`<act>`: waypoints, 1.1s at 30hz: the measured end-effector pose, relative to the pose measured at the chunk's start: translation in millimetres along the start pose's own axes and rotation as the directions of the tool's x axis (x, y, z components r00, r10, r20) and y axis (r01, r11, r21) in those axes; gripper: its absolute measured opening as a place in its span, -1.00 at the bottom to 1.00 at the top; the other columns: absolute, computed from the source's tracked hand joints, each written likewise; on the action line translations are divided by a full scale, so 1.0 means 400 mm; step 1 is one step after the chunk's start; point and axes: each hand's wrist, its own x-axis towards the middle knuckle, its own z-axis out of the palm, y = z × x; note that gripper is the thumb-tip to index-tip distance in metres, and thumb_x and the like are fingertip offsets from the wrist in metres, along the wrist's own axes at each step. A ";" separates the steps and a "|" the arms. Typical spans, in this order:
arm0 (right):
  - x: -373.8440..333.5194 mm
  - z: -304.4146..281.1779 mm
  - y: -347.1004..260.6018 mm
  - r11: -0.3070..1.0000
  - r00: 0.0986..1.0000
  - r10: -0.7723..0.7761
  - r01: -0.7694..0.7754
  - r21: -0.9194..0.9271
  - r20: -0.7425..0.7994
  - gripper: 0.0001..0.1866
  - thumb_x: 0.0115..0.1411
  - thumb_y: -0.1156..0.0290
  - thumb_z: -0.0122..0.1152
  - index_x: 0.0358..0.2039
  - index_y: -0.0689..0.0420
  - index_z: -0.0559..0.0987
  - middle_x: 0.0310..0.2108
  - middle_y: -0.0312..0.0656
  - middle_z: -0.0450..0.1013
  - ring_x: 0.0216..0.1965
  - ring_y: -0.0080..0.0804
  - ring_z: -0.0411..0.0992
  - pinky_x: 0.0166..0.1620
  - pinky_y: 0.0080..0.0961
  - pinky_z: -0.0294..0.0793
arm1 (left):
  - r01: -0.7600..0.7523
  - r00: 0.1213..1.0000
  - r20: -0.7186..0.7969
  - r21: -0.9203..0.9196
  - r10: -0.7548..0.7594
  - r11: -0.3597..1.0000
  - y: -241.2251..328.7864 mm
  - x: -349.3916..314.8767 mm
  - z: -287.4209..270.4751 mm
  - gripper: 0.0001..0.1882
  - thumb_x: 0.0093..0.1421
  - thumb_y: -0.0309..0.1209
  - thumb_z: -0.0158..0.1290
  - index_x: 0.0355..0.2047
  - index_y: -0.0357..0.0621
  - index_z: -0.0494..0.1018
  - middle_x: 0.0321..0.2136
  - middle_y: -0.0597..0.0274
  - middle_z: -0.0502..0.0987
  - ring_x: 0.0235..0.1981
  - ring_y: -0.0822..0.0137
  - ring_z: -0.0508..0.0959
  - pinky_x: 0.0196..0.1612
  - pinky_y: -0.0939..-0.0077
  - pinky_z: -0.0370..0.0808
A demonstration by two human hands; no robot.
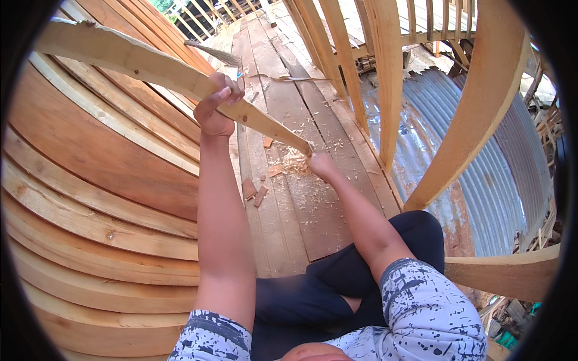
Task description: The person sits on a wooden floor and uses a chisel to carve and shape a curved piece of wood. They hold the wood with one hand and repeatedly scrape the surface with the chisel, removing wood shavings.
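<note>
A long, pale wooden board (144, 57) slants across the view from the upper left down to the middle. Around its mid-length my left hand (217, 108) is closed, thumb and fingers on its edges. My right hand (323, 167) is a fist at the board's lower end, its back turned up. Whatever is inside that fist, the board's tip or a tool, is hidden. Beneath the lower end, curled wood shavings (292, 163) lie heaped on the plank floor (325, 216).
Curved timber planks (96, 150) form a wall on the left. Upright wooden ribs (391, 78) rise on the right, with corrugated metal sheets (475, 162) beyond. Small wood offcuts (260, 196) lie near my left forearm. A brush-like bundle (220, 55) rests farther off.
</note>
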 end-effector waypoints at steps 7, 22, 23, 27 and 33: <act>-0.047 -0.026 -0.192 0.969 0.990 -0.135 0.138 0.205 -0.030 -0.43 0.43 0.08 -0.25 -0.27 0.34 0.58 -0.35 0.23 0.54 -0.22 0.13 0.54 -0.11 -0.10 0.45 | -0.004 1.000 0.013 -0.061 0.005 0.998 0.031 -0.027 -0.079 -0.78 -0.05 -0.45 0.13 -0.42 -0.09 0.31 -0.63 0.38 0.27 -0.58 0.45 0.27 -0.37 0.51 0.23; -0.005 0.035 -0.038 0.968 0.973 0.227 -0.230 0.101 0.038 -0.44 0.41 0.12 -0.24 -0.05 0.40 0.53 -0.14 0.36 0.49 -0.02 0.18 0.49 0.02 -0.02 0.45 | 0.026 0.999 -0.019 -0.013 -0.026 1.000 0.009 0.020 -0.024 -0.79 0.01 -0.46 0.11 -0.36 -0.16 0.33 -0.57 0.36 0.30 -0.56 0.48 0.28 -0.37 0.56 0.27; 0.012 0.038 -0.037 0.950 0.962 0.272 -0.270 0.156 0.014 -0.44 0.41 0.12 -0.24 -0.04 0.41 0.52 -0.14 0.37 0.49 -0.01 0.18 0.49 0.02 -0.02 0.45 | 0.032 0.999 -0.008 -0.015 -0.032 0.999 -0.002 0.029 -0.013 -0.79 0.02 -0.46 0.11 -0.36 -0.16 0.33 -0.57 0.37 0.30 -0.55 0.48 0.29 -0.37 0.56 0.26; -0.014 -0.023 -0.270 0.966 0.998 0.051 -0.042 0.256 -0.028 -0.41 0.40 0.12 -0.25 -0.04 0.47 0.50 -0.13 0.40 0.48 0.00 0.21 0.48 0.03 -0.03 0.43 | 0.039 0.999 -0.024 0.051 -0.038 0.998 0.003 0.060 -0.033 -0.79 0.03 -0.45 0.12 -0.35 -0.15 0.33 -0.58 0.38 0.29 -0.56 0.48 0.28 -0.37 0.57 0.26; -0.008 0.014 -0.052 0.934 0.969 0.244 -0.227 0.276 -0.028 -0.40 0.41 0.12 -0.27 -0.11 0.46 0.54 -0.18 0.35 0.51 -0.06 0.18 0.51 0.01 -0.05 0.44 | 0.075 0.980 0.187 -0.010 -0.072 0.997 -0.041 0.110 -0.013 -0.81 0.06 -0.41 0.11 -0.38 -0.14 0.32 -0.60 0.38 0.27 -0.57 0.48 0.27 -0.40 0.57 0.23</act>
